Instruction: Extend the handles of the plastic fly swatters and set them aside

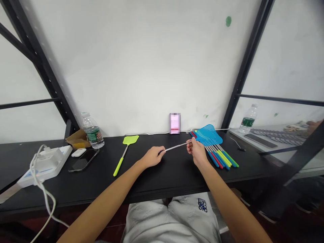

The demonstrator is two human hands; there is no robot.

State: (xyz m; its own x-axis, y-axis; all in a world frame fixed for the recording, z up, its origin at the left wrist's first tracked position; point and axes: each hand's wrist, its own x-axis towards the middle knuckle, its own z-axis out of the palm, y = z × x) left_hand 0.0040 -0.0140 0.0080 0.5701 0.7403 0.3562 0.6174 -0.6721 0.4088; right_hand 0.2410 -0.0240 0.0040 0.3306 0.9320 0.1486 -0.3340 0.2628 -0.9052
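Both hands are on one fly swatter, whose thin metal shaft (pixel 177 146) stretches between them above the black table. My left hand (pixel 153 157) is closed around its handle end, which the fingers mostly hide. Close to the swatter's head, my right hand (pixel 196 152) pinches the shaft. A blue mesh head (pixel 209 135) extends beyond the right fingers, in line with the shaft. Beneath and beside it lie several fly swatters (pixel 222 158) with blue, red, yellow and green handles; their heads are largely covered. To the left, a yellow-green fly swatter (pixel 122 158) lies alone.
A phone (pixel 174 123) leans against the wall. On the left are a water bottle (pixel 93 131), a cardboard box (pixel 78 139), a white case (pixel 78 152), a dark phone (pixel 84 161) and a power strip (pixel 48 165) with cables. Black posts (pixel 243 74) frame the table (pixel 157 175).
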